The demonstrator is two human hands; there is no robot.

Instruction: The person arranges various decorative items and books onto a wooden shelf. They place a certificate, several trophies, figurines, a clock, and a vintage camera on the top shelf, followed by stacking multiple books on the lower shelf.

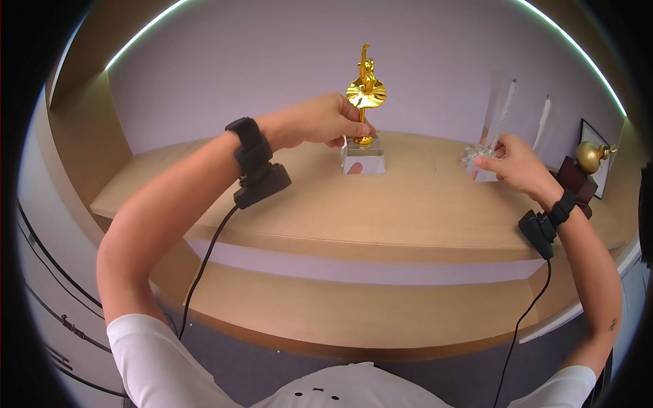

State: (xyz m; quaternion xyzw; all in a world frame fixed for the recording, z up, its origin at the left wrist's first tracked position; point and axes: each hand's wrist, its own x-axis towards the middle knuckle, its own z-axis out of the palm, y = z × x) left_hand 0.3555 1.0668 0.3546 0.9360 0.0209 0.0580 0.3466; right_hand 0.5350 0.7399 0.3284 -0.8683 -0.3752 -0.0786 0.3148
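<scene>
My left hand (343, 121) grips the thin stem of a gold dancer trophy (366, 92), just above its clear crystal base (363, 159). That base is upright and appears to rest on the wooden shelf (326, 209). Toward the right, my right hand (518, 162) has its fingers around the lower part of a tall clear crystal trophy (497, 115). Its base also looks upright on the shelf, though my fingers cover part of it. A clear, faceted piece sits at the left side of this trophy's foot.
At the shelf's right end stand a dark red block trophy with a gold gourd-shaped top (589, 158) and a dark-framed panel (604, 176). Another clear upright piece (544, 120) rises behind my right hand. A lower shelf (357, 311) lies underneath. Cables (211, 255) hang from both wrist straps.
</scene>
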